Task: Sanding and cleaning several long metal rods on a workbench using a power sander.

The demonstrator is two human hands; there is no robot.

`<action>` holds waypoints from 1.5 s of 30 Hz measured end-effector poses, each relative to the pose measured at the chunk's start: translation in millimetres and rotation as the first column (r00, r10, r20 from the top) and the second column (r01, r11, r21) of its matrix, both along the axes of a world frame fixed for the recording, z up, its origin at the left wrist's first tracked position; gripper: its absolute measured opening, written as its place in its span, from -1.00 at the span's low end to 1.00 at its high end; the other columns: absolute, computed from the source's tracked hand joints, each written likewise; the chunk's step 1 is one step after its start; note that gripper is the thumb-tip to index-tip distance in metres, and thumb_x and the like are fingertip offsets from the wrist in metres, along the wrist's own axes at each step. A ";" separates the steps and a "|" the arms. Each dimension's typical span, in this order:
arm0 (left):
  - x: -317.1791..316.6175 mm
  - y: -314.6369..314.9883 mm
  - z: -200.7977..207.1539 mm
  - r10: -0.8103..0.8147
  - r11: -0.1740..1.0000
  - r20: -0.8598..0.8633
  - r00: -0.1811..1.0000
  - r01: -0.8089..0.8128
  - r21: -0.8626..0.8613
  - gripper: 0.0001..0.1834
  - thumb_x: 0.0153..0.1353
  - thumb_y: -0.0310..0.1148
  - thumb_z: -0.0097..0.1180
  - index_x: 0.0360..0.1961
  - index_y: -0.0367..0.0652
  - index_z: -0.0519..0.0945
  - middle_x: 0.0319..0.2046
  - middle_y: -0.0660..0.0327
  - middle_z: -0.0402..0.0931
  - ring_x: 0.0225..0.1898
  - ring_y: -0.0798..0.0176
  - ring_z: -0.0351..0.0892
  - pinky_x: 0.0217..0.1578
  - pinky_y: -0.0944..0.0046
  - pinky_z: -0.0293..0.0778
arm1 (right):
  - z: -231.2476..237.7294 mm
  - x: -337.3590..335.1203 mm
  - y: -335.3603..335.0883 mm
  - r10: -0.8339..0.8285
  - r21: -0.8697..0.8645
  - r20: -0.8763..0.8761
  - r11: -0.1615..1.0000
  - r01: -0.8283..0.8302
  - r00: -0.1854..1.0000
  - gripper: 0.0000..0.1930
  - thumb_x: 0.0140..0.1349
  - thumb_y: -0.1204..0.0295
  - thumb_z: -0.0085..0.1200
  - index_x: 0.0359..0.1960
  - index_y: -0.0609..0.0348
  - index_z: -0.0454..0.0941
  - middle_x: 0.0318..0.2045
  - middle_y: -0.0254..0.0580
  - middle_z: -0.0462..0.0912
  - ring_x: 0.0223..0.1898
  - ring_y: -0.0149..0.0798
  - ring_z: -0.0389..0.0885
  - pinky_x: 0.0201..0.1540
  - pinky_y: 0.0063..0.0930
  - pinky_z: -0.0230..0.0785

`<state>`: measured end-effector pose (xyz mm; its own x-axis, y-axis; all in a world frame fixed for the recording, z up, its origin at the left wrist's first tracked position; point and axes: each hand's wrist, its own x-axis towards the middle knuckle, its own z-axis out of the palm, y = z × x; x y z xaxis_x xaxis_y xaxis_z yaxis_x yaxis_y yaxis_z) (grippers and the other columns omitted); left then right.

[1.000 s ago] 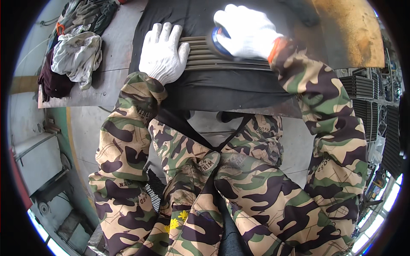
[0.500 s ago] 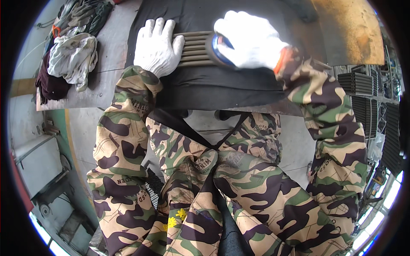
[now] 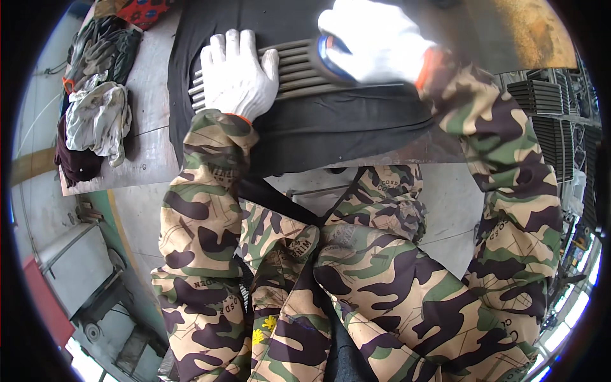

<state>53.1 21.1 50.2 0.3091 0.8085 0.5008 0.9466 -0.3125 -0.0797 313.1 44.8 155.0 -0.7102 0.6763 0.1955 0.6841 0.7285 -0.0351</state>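
Note:
A slatted metal grille (image 3: 294, 64) of parallel grey-brown bars lies on a black cloth (image 3: 318, 137) over the table. My left hand (image 3: 237, 76), in a white knit glove, rests flat on the grille's left part with its fingers stretched out. In my gloved right hand (image 3: 375, 41) is a round blue-rimmed tool (image 3: 332, 58), pressed against the bars right of my left hand. Motion blurs this tool, and the hand covers much of it, so its exact kind does not show. The right hand also hides part of the grille.
Left on the table lie a crumpled white cloth (image 3: 98, 121), dark gloves (image 3: 102, 51) and a red patterned cloth (image 3: 143, 11). A rust-brown sheet (image 3: 531, 32) covers the far right. Beyond the table's right side stand stacked dark slatted pieces (image 3: 536, 97). The table's front edge runs before my body.
The view has tilted, and the table's things sit at a different slant. More of the grille's left end now shows beyond my left hand. My right hand still holds the tool on the bars.

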 end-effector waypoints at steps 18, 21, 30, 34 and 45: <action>3.0 0.9 11.0 -0.110 0.992 -0.031 0.993 0.111 0.064 -0.51 0.42 -0.06 0.22 0.13 -0.26 0.63 -0.02 0.00 0.60 0.05 -0.12 0.53 0.09 -0.10 0.42 | 3.6 58.6 -8.6 0.091 0.036 0.049 0.995 -0.093 0.995 -0.73 0.37 0.17 0.19 -0.17 0.13 0.63 -0.28 0.06 0.67 -0.25 0.15 0.72 -0.21 0.02 0.63; 2.7 3.7 9.0 -0.125 0.991 -0.020 0.992 0.126 0.054 -0.52 0.43 -0.08 0.21 0.14 -0.27 0.62 0.00 0.00 0.59 0.06 -0.13 0.53 0.11 -0.10 0.42 | -0.6 63.4 -0.1 0.060 0.046 0.054 0.997 -0.062 0.997 -0.72 0.36 0.17 0.20 -0.18 0.14 0.63 -0.27 0.06 0.67 -0.25 0.14 0.73 -0.20 0.01 0.63; -5.2 -11.1 13.4 -0.124 0.992 -0.032 0.992 0.125 0.027 -0.50 0.41 -0.12 0.21 0.18 -0.31 0.60 0.05 -0.06 0.58 0.08 -0.17 0.52 0.14 -0.11 0.41 | -2.7 55.6 12.1 0.046 0.065 0.004 0.997 -0.047 0.999 -0.73 0.35 0.18 0.21 -0.21 0.13 0.63 -0.29 0.02 0.66 -0.26 0.13 0.72 -0.22 0.00 0.63; -1.7 -18.5 10.7 -0.124 0.992 -0.016 0.992 0.124 -0.011 -0.47 0.41 -0.12 0.22 0.21 -0.34 0.58 0.11 -0.11 0.58 0.12 -0.19 0.51 0.17 -0.12 0.39 | -4.8 60.8 -2.6 0.132 0.044 -0.006 0.990 -0.132 0.991 -0.73 0.35 0.17 0.19 -0.17 0.11 0.65 -0.27 0.05 0.67 -0.22 0.17 0.73 -0.19 0.04 0.63; -3.0 -37.5 5.9 -0.079 0.987 -0.018 0.997 0.076 -0.140 -0.31 0.43 -0.06 0.21 0.38 -0.40 0.51 0.32 -0.26 0.53 0.34 -0.36 0.44 0.38 -0.23 0.28 | -7.2 54.6 10.9 0.048 0.042 0.035 0.998 -0.050 0.998 -0.72 0.36 0.15 0.20 -0.17 0.11 0.65 -0.27 0.05 0.68 -0.23 0.15 0.73 -0.19 0.04 0.63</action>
<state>50.0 -16.4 56.1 0.3840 0.8429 0.3768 0.9173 -0.3948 -0.0518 367.7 55.7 147.8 -0.7491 0.6320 0.1986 0.6478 0.7615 0.0200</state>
